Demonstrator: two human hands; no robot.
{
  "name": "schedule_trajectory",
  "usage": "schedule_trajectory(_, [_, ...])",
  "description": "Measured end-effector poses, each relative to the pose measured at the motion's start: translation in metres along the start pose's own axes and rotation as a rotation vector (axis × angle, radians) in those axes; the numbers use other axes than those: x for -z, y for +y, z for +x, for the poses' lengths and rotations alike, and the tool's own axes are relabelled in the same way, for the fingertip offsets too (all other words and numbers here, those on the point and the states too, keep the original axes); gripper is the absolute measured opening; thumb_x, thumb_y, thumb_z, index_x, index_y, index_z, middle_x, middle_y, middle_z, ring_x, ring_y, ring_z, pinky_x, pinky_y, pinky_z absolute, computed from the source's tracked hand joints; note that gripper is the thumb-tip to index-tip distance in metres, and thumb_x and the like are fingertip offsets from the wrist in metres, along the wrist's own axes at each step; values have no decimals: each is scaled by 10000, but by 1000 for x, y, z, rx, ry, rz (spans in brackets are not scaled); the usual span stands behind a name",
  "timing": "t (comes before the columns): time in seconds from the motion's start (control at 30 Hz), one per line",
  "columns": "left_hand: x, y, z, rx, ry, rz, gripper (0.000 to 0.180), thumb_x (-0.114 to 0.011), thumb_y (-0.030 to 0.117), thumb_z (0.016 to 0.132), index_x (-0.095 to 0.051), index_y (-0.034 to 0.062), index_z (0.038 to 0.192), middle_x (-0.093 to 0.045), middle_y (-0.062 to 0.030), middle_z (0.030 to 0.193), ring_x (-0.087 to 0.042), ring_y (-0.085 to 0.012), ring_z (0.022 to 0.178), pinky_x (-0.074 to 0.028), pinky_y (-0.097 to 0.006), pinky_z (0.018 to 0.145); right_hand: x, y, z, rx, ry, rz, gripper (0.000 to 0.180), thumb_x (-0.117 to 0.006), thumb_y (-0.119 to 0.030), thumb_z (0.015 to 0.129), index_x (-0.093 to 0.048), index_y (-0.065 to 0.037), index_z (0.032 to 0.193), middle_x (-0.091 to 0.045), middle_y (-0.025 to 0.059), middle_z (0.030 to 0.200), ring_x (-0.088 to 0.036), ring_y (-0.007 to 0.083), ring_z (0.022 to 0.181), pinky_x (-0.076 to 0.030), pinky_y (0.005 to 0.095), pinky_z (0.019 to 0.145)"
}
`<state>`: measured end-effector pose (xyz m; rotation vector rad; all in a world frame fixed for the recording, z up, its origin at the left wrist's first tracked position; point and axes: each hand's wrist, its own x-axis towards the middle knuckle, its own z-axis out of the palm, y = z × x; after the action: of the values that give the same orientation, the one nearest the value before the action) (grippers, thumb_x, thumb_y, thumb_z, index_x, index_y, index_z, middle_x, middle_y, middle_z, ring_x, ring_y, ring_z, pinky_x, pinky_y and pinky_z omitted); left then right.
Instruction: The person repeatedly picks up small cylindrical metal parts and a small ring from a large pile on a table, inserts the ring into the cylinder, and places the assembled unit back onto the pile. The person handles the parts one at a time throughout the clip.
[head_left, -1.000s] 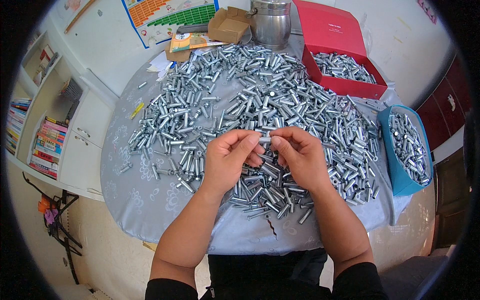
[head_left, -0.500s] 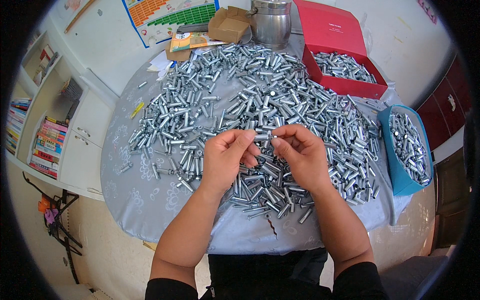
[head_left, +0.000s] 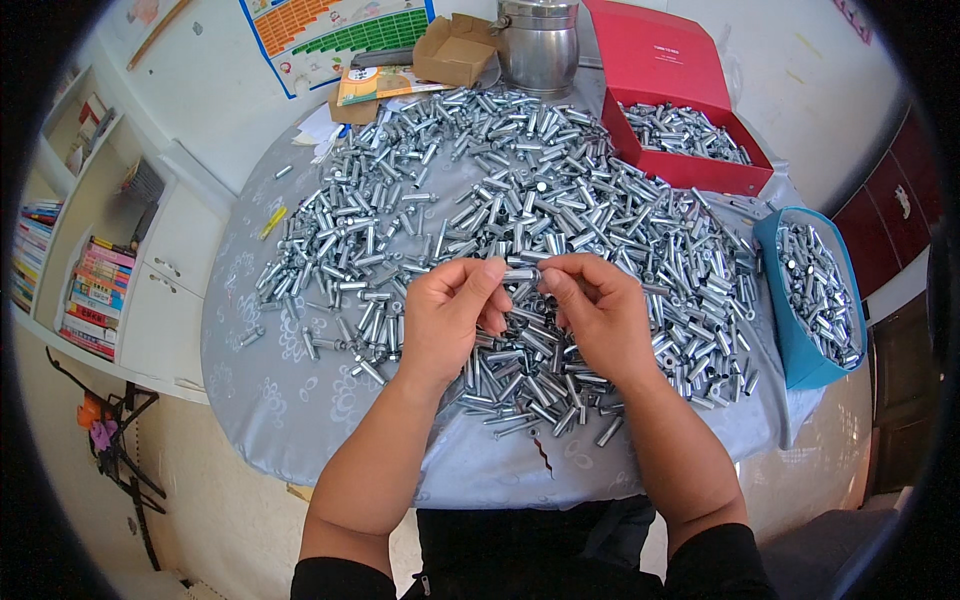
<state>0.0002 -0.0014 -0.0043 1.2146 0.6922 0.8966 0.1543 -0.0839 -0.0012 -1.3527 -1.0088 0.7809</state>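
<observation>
Over the middle of the pile, a shiny metal expansion bolt (head_left: 521,275) lies level between my two hands. Its sleeve end is pinched by the thumb and forefinger of my left hand (head_left: 449,318). My right hand (head_left: 607,317) is closed at the bolt's other end, its fingertips hiding whatever sits there. Beneath and around both hands spreads a wide heap of similar bolts and sleeves (head_left: 690,270), many with nuts and washers.
Bolts fill a red lidded box (head_left: 700,175) at the back right and a blue fabric bin (head_left: 800,345) at the right edge. A steel pot (head_left: 540,50), an open cardboard box (head_left: 457,50) and booklets stand behind. A yellow pen-like object (head_left: 273,222) lies left on the grey tablecloth (head_left: 290,420).
Both hands keep the bolt in nearly the same place. My right fingers have shifted slightly left and closed further round its end, where a washer-like rim showed before.
</observation>
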Motion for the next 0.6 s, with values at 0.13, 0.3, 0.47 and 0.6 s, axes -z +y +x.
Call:
schedule_trajectory(0.13, [1, -2, 2, -31, -10, 10, 223, -607, 221, 940, -660, 5, 956, -641, -53, 741, -563, -99, 551, -457, -215, 498, 1, 2, 0, -2, 0, 32, 138, -645, -115, 907, -673, -8, 989, -626, -1, 722, -528, 44, 584, -423, 203, 518])
schedule_trajectory(0.3, [1, -3, 1, -58, -27, -8, 217, -623, 164, 924, -658, -9, 1050, -664, -71, 823, -583, -101, 613, -485, -221, 555, 0, 4, -1, 55, 4, -11, 157, -658, -84, 889, -669, -7, 1025, -628, -4, 746, -521, 38, 603, -417, 189, 531])
schedule_trajectory(0.47, [2, -3, 1, -50, -73, 9, 208, -637, 128, 908, -652, -16, 1058, -671, -83, 838, -591, -105, 627, -501, -230, 572, 0, 5, 0, 50, -65, -22, 239, -679, -72, 870, -649, -3, 1097, -635, 17, 801, -521, 39, 612, -417, 189, 535])
schedule_trajectory(0.6, [3, 0, 4, -12, 20, -27, 201, -642, 125, 902, -649, -18, 1044, -673, -88, 838, -596, -109, 623, -505, -233, 565, 6, 1, 3, -13, 25, 51, 300, -696, -63, 852, -639, -17, 1143, -640, 29, 878, -503, 38, 600, -415, 194, 530])
